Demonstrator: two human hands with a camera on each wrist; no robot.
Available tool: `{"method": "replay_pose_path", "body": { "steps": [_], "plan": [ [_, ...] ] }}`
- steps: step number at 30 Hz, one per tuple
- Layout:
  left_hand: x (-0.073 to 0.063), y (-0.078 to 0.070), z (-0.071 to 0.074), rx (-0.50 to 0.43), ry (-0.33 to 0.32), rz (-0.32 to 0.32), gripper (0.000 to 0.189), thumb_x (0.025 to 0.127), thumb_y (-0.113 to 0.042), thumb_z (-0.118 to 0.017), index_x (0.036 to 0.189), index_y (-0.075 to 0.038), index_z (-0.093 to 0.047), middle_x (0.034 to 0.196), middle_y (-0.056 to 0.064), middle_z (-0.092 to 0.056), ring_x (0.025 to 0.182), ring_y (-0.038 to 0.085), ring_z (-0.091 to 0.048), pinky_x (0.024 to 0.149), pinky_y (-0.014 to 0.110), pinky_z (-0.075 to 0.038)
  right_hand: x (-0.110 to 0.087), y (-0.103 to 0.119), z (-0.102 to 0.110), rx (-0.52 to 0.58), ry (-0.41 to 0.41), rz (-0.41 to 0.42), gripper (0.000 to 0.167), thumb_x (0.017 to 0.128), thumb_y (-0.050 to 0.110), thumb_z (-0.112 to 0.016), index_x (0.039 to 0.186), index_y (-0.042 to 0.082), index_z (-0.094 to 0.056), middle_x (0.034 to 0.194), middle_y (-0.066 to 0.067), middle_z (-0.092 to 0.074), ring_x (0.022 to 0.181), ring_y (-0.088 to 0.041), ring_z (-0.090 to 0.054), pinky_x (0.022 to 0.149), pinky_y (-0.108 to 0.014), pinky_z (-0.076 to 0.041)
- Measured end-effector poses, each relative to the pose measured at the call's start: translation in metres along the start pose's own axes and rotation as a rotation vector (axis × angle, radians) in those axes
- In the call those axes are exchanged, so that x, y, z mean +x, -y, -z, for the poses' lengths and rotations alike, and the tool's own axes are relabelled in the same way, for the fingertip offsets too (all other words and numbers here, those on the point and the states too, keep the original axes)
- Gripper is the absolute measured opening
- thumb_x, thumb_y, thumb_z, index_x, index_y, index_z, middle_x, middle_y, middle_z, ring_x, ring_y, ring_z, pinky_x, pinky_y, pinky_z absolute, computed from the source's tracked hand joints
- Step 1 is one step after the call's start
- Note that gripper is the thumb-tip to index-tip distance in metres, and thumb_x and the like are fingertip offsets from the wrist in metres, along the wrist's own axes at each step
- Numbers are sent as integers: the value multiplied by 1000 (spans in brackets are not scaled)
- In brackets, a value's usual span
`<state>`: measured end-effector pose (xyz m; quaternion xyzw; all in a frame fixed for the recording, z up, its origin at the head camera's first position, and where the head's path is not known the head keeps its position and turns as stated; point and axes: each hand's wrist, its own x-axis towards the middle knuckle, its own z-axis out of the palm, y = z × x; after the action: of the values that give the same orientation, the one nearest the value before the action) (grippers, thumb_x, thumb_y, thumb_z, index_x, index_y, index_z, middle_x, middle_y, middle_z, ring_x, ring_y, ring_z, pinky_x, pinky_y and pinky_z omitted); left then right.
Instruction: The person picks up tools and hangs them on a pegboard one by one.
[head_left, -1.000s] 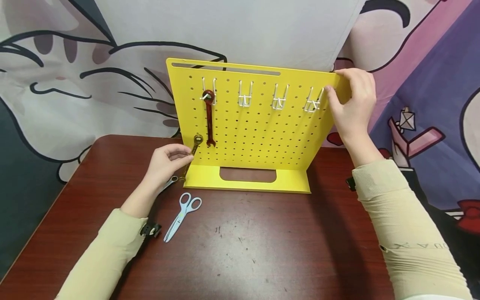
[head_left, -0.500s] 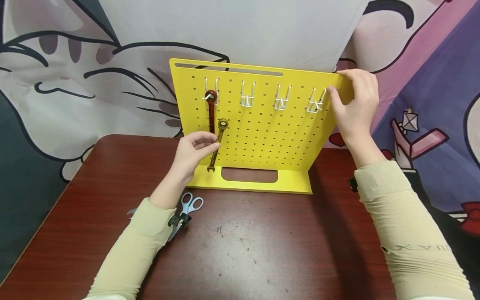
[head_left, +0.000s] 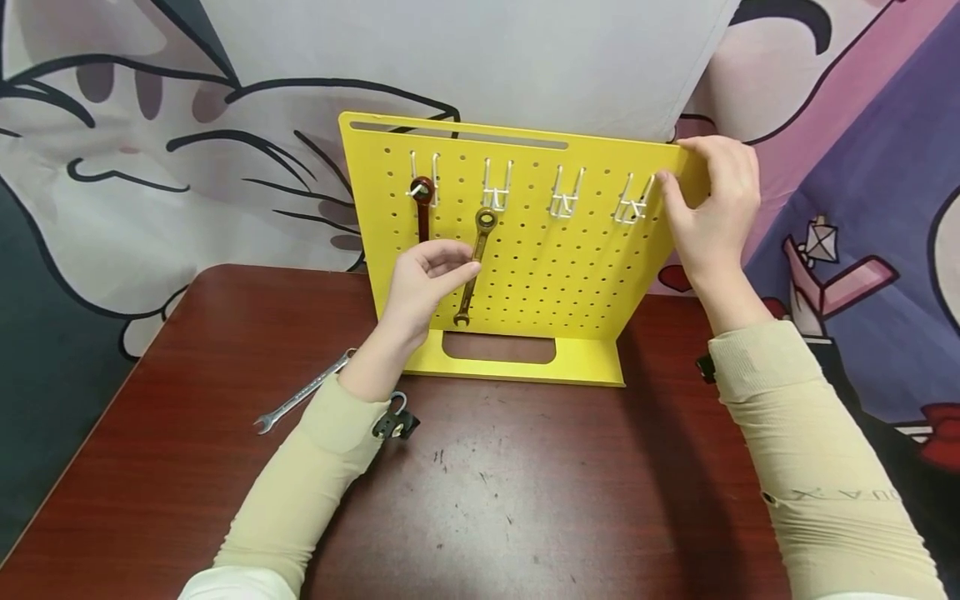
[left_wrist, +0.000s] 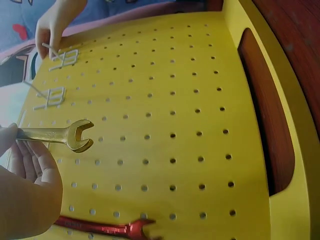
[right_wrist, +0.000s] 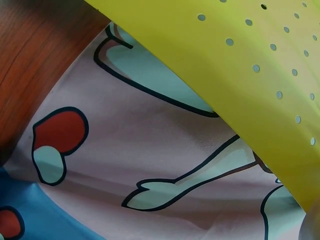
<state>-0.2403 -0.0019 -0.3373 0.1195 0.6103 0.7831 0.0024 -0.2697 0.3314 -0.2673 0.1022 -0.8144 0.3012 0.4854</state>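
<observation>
Pinched between the thumb and fingers of my left hand [head_left: 423, 287] is a gold combination wrench [head_left: 474, 271], ring end up, just below the second white hook [head_left: 496, 193]. The left wrist view shows the open end of this gold wrench [left_wrist: 75, 135] in front of the board. My right hand [head_left: 716, 204] grips the top right corner of the yellow pegboard [head_left: 540, 275]. A red wrench [head_left: 423, 208] hangs from the leftmost hook, its lower part behind my left hand. In the left wrist view the red wrench [left_wrist: 107, 228] lies along the board's lower edge of the picture.
Two more white hooks, the third hook [head_left: 564, 200] and the fourth hook [head_left: 630, 207], are on the board's right half. A silver wrench [head_left: 300, 395] lies on the brown table [head_left: 525, 483]. Scissors [head_left: 399, 402] are mostly hidden under my left forearm.
My left hand has carried the gold wrench up and right, from beside the board's lower left to below the second hook. The right hand keeps its grip on the corner.
</observation>
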Motion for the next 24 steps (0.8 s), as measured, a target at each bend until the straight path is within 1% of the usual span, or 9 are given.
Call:
{"method": "replay_pose_path", "body": {
  "steps": [4,8,12,15,19,24],
  "plan": [
    [3,1,-7,-4,-5,4,18,92,7,-74,98,-10,-76,92,-12,-74,89,6,-70,88,19,-57,0,1,-1,5,-2,-3,33,94,21,-77,120,-1,-75,122,-19,-74,122,-36,-60,114,-32,-40],
    [6,2,-12,-12,-16,21,16,93,6,-74,102,-8,-74,93,-11,-73,91,7,-69,90,20,-56,0,0,0,3,-4,-2,33,94,21,-77,119,0,-75,122,-20,-74,122,-37,-60,114,-34,-40],
    [10,5,-14,-21,-30,36,14,94,6,-73,107,0,-73,93,-11,-73,92,7,-68,91,20,-56,0,-1,0,0,-3,-1,33,94,20,-78,119,0,-75,121,-20,-74,122,-37,-60,114,-34,-40],
    [13,7,-15,-27,-43,49,16,95,6,-73,110,5,-72,91,-11,-72,91,6,-68,89,19,-56,0,0,0,-1,-2,-1,33,94,20,-77,119,-1,-75,122,-20,-74,121,-37,-60,114,-33,-40],
    [17,11,-16,-33,-67,61,16,95,5,-73,111,6,-73,89,-13,-72,90,5,-68,87,19,-55,-1,1,-1,0,-1,-2,33,95,19,-77,120,-2,-74,123,-20,-74,122,-37,-60,113,-32,-39],
    [22,15,-19,-42,-110,46,21,94,5,-74,115,10,-71,89,-13,-72,89,5,-68,87,17,-56,-1,1,0,4,-5,-1,32,94,19,-77,119,-1,-75,122,-20,-74,122,-37,-60,114,-33,-40]
  ]
}}
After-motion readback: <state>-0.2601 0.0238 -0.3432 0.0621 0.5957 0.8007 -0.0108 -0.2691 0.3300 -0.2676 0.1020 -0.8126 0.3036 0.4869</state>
